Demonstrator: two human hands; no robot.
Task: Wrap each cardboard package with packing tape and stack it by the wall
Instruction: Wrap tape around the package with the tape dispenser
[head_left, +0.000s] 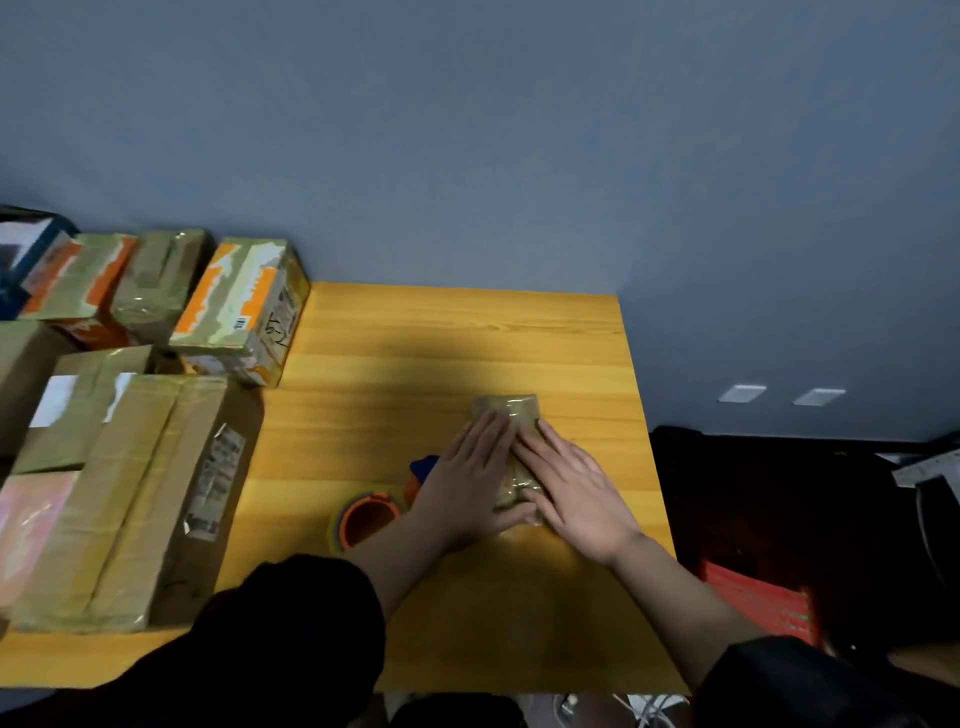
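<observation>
Both hands are lying flat with straight fingers on a small cardboard package (506, 415): the left hand (462, 488) is pressing its left side and the right hand (576, 493) is covering its right side, fingers nearly meeting over the top. Neither is gripping. The package, glossy with clear tape, is sitting right of centre on the wooden table (467, 343), well apart from the wall (467, 156).

Just beside the left wrist a roll of packing tape (366, 519) with an orange core is lying flat, and behind that hand an orange and blue object (422, 467) is showing in part; what it is cannot be told. Near the right table edge the package is leaving only a narrow strip of bare wood, while beyond it open yellow grain is running to the far edge, which is meeting the blue-grey wall.

Along the left side taped cartons are crowding in: a long brown box (130, 493) nearest, then an orange-printed box (239, 306) by the wall, its corner overlapping the table's far left corner. Two white wall plates (779, 395) are showing low on the right.
</observation>
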